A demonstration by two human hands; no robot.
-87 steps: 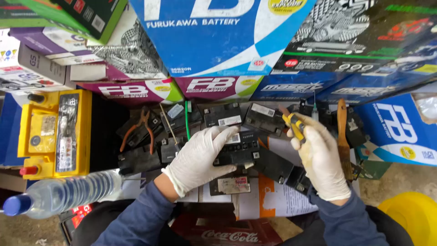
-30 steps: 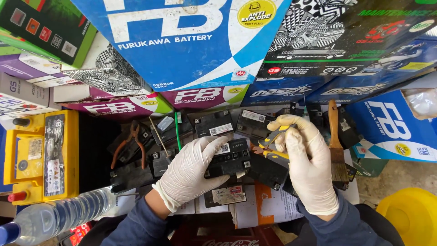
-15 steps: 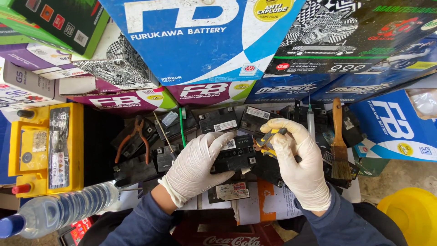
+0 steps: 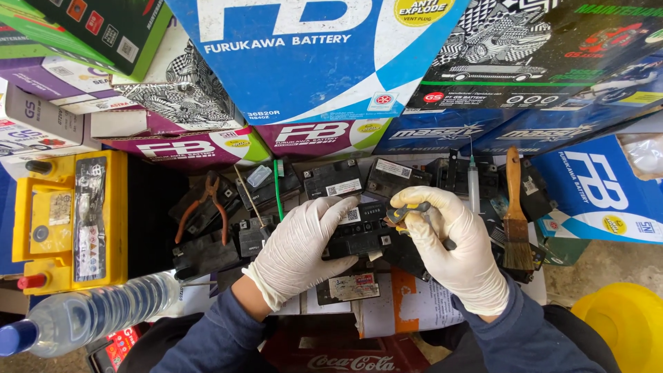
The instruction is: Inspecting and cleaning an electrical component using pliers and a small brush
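Both my hands wear white gloves. My left hand [image 4: 300, 249] lies over a small black battery [image 4: 362, 238], fingers spread along its top and left side, holding it steady. My right hand [image 4: 452, 245] is closed on a small tool with a yellow and grey handle [image 4: 407, 213], its tip against the battery's upper right corner. Several more small black batteries [image 4: 331, 179] lie around it on a surface covered with paper [image 4: 414, 304].
Orange-handled pliers [image 4: 207, 204], a green-handled tool [image 4: 277, 186], a syringe [image 4: 474, 183] and a wooden paintbrush [image 4: 514, 214] lie among the batteries. A yellow battery [image 4: 69, 221] and a clear plastic bottle [image 4: 90, 314] are at left. Stacked battery boxes [image 4: 311, 55] fill the back. A yellow bucket [image 4: 625, 321] stands at right.
My right hand with the small tool has moved in from the right to the battery's corner. My left hand has kept its hold on the battery.
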